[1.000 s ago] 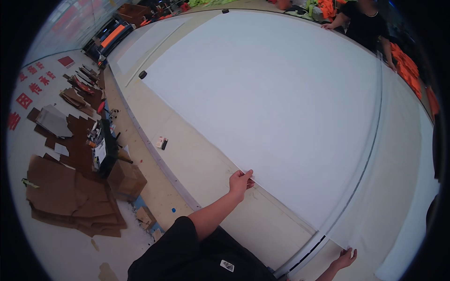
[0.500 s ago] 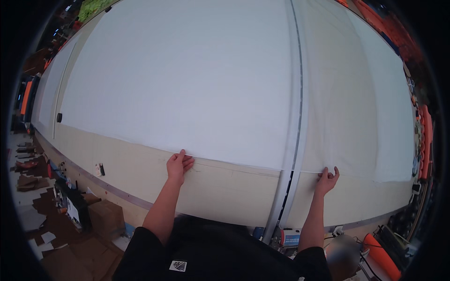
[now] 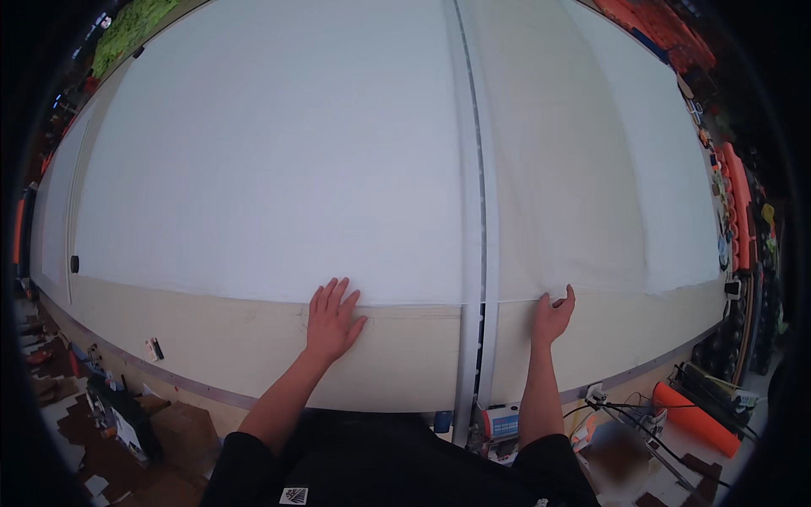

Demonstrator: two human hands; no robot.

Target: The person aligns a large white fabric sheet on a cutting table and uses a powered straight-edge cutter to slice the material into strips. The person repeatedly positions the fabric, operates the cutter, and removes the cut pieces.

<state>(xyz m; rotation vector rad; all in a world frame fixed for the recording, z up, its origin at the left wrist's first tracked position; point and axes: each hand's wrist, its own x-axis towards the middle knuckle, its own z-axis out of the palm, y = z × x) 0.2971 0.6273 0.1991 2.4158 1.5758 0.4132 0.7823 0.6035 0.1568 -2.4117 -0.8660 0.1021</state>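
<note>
One wide, thin, white cloth lies on the beige table, left hand spread open at its near edge, right hand curled there, grip unclear. I judge it soft, light, best pinched along this edge.

White sheeting covers much of the beige tabletop; a rail crosses its near edge; toward the left lies a small box.

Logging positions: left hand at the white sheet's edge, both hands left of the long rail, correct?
No: the head view shows the right hand right of the rail. The left hand, at the edge of the white sheet, is left of it.
</note>
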